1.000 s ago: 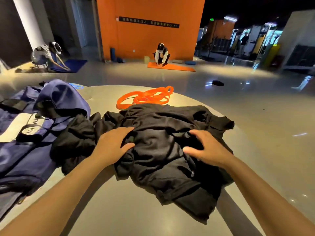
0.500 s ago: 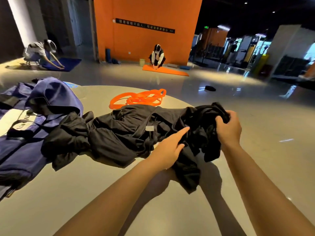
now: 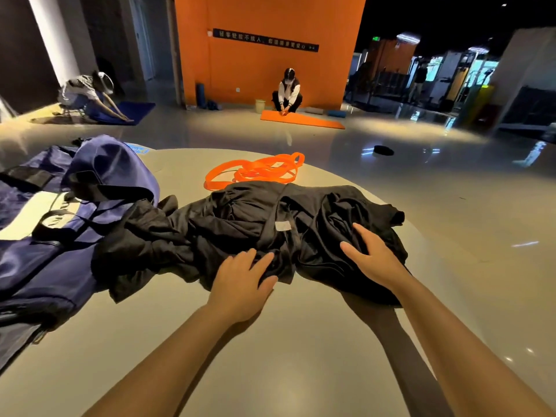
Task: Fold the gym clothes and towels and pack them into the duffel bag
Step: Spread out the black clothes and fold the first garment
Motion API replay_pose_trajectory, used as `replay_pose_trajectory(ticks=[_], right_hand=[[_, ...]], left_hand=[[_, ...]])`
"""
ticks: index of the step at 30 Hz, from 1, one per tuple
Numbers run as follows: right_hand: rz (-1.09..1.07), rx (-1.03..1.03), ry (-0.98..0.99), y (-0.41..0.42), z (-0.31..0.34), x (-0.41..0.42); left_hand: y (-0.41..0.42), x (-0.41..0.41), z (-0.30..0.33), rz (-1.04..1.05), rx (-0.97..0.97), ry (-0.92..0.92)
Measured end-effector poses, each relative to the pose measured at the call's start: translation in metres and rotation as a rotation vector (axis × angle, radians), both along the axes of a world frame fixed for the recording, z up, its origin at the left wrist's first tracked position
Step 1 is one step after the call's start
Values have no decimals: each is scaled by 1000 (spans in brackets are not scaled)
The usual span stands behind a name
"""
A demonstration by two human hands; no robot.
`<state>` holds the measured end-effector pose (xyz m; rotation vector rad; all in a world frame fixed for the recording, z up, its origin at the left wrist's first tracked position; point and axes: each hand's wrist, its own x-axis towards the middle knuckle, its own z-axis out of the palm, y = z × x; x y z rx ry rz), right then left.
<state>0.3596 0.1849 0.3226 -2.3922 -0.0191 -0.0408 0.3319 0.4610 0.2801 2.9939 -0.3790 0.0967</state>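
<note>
Head view: our left hand (image 3: 240, 281) and right hand (image 3: 373, 260) press flat-fingered on the black garment (image 3: 240, 224), stretching nine-to-three o'clock.

Garment (image 3: 240, 230) on table (image 3: 285, 356), bag (image 3: 45, 260) left, bands (image 3: 255, 173) behind

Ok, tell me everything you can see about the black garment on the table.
The black garment is a soft, slightly shiny fabric, crumpled and unfolded, spread across the round table. A small grey label shows near its middle. Its left end overlaps the navy duffel bag; the orange bands lie just behind. The left hand and right hand rest flat on its near edge.
</note>
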Motion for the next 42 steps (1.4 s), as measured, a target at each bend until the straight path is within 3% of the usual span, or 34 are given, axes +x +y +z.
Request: replay_pose_trajectory(ticks=[8,11,14,16,21,25,27,30,31,35,39,42], right_hand=[[-74,-33,-52,7,-9,-8],[-169,-101,-148,12,-1,-12],[-135,-192,-272,36,5,-13],[-103,-280,-209,54,-1,-7],[-217,-509,-123,76,-30,9],[-262,-529,-127,70,-33,25],[-270,-539,-123,62,-34,31],[-279,-564,-104,52,-33,38],[-285,-556,-93,51,-32,41],[-309,-515,-38,60,-26,41],[-290,-518,-31,62,-25,34],[-269,-520,-23,57,-24,33]], left_hand=[[-84,-5,8,-296,-134,37],[-64,-2,11,-313,-493,50],[-25,7,21,-209,-692,-285],[1,25,33,-105,-725,-429],[47,91,47,59,-505,-290],[51,116,32,73,-329,-106],[46,121,32,128,-390,-194],[49,129,60,271,-676,-294],[55,133,72,269,-676,-318],[61,124,95,173,-472,-211],[49,104,57,105,-307,-2],[39,104,36,244,-275,-82]])
